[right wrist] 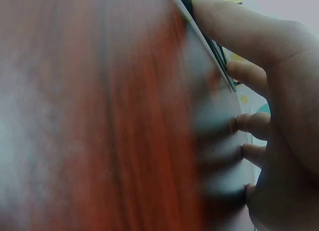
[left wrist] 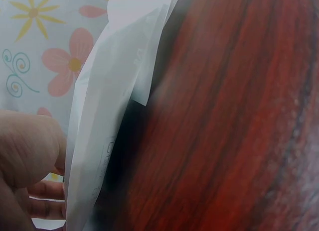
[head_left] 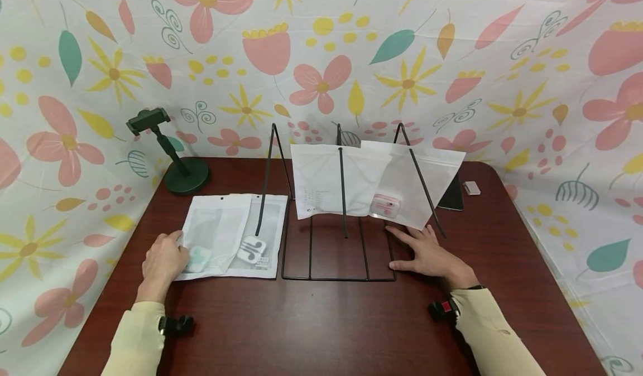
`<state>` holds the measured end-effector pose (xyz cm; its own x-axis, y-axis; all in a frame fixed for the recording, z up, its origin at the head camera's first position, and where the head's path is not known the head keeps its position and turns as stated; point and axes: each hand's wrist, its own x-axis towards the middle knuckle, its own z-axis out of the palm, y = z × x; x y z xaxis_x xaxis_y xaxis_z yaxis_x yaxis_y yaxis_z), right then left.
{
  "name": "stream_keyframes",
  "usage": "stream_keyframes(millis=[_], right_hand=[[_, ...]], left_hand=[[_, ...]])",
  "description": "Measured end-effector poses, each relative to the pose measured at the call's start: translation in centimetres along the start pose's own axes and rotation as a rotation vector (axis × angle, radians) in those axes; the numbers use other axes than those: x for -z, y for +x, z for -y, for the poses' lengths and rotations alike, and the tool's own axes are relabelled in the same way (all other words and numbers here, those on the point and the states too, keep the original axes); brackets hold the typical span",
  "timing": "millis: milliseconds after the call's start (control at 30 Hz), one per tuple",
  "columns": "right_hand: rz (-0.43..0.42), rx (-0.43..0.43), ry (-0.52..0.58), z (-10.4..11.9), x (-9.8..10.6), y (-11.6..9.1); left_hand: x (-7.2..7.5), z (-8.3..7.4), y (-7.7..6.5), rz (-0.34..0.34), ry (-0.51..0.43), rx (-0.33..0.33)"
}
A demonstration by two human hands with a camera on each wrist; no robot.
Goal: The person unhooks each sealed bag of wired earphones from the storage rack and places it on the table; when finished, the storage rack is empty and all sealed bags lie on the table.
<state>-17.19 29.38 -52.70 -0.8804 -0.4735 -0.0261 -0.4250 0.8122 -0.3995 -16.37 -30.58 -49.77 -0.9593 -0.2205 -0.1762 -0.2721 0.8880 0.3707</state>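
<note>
My left hand (head_left: 164,260) pinches the left edge of a white zip pouch (head_left: 208,220), which shows a pale mint-coloured item (head_left: 198,259) inside. In the left wrist view, fingers (left wrist: 47,208) lie against the pouch (left wrist: 102,126). This pouch overlaps another clear-fronted pouch (head_left: 271,225) containing white wired earphones (head_left: 251,249). Beside them stands a black wire rack (head_left: 339,279). My right hand (head_left: 432,256) rests on the table with fingers spread, thumb and index at the right bar of the rack's base. Its fingertips (right wrist: 241,123) meet the tabletop in the right wrist view.
Two pouches hang on the rack: a white one (head_left: 321,181) and a translucent one (head_left: 424,183) with a pink-and-white item (head_left: 385,205). Behind them lie a dark phone-like slab (head_left: 453,196) and a small white block (head_left: 471,188). A green phone stand (head_left: 187,175) stands back left.
</note>
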Motion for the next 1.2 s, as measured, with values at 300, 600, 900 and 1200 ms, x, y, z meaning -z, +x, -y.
stream_keyframes(millis=[300, 600, 900, 1200], right_hand=[[0.001, -0.003, 0.003, 0.0, 0.0, 0.0], [-0.009, -0.004, 0.020, 0.2, 0.1, -0.1], [-0.004, 0.000, 0.002, 0.0, 0.1, 0.1], [-0.011, 0.010, 0.000, -0.1, -0.1, 0.0]], left_hand=[[-0.3, 0.1, 0.1, -0.027, 0.000, -0.009], [-0.3, 0.0, 0.0, -0.095, -0.021, -0.038], [-0.5, -2.4, -0.5, -0.388, -0.200, -0.275], [-1.4, -6.1, -0.5, -0.481, -0.415, -0.547]])
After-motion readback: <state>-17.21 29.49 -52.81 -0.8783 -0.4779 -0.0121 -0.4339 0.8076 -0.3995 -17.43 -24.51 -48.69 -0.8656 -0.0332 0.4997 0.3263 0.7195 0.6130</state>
